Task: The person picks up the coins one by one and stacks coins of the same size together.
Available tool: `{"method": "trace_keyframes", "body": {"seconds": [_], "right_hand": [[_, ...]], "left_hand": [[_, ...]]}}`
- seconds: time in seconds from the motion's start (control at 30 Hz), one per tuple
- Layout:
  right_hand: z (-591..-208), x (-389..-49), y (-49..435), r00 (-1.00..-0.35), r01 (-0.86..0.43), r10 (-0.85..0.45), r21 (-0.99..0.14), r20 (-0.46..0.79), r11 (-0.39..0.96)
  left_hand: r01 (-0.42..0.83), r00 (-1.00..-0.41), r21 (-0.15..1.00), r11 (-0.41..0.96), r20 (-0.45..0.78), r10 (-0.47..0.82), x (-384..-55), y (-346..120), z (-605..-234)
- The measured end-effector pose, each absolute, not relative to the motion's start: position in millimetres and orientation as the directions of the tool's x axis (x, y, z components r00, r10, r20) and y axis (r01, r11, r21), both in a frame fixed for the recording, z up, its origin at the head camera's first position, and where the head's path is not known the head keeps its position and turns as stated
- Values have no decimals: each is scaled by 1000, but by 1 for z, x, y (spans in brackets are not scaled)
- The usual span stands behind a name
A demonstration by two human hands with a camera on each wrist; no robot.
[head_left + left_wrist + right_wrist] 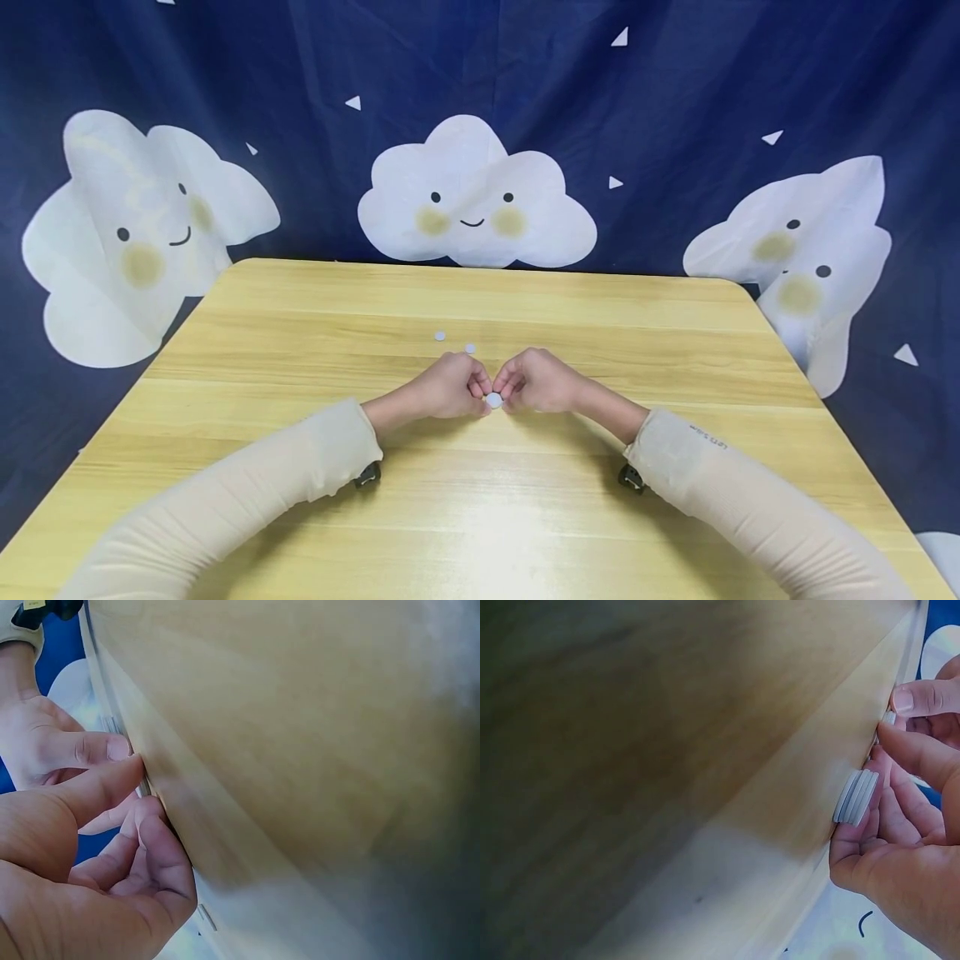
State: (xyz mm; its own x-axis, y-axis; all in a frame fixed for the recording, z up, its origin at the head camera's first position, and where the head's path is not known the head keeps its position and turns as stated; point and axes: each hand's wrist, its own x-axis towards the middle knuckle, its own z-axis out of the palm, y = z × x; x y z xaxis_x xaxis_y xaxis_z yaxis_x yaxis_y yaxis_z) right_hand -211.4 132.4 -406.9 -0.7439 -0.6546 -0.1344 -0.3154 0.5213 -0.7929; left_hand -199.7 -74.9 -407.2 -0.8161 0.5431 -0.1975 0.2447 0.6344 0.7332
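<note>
Head view: a white disc (493, 400) sits in front of the person, flanked by the left hand (452, 387) just past its 9 o'clock and the right hand (542, 381) near its 2 o'clock. Both hands are mostly closed, fingers curled inward. The left thumb and finger pinch a disc's edge, which the left wrist view shows at 9 o'clock from centre. The right hand appears to grip the same disc from its side (the tips crowd together, so the exact contact is hard to make out).

The right wrist view has a small pile (856, 796) of thin discs at 3 o'clock, layered face to face and touching the curled right fingers. Whether it rests on the table (495, 479) or in those fingers, or lies beneath the white disc, I cannot tell.

As for progress, I judge the handling to be partway through: several discs are already together in neat layers, while two lie apart, beyond the left hand. One loose disc (440, 336) is between 10 and 11 o'clock from the white disc, the other loose disc (470, 348) at 11 o'clock, near the left knuckles. Neither seems gripped.
</note>
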Motion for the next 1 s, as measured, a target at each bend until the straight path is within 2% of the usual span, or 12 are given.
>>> {"method": "trace_keyframes", "body": {"seconds": [0.3,0.7,1.0], "right_hand": [[-409,-212,131,-746,-323,-654,-791,-125,520],[-411,-212,130,-739,-343,-666,-793,-102,503],[-411,-211,130,-748,-348,-657,-787,-94,509]], "left_hand": [[226,-826,728,647,-209,523,-198,-74,-407],[296,-820,687,664,-175,546,-195,-74,-405],[289,-820,695,658,-175,546,-196,-75,-406]]}}
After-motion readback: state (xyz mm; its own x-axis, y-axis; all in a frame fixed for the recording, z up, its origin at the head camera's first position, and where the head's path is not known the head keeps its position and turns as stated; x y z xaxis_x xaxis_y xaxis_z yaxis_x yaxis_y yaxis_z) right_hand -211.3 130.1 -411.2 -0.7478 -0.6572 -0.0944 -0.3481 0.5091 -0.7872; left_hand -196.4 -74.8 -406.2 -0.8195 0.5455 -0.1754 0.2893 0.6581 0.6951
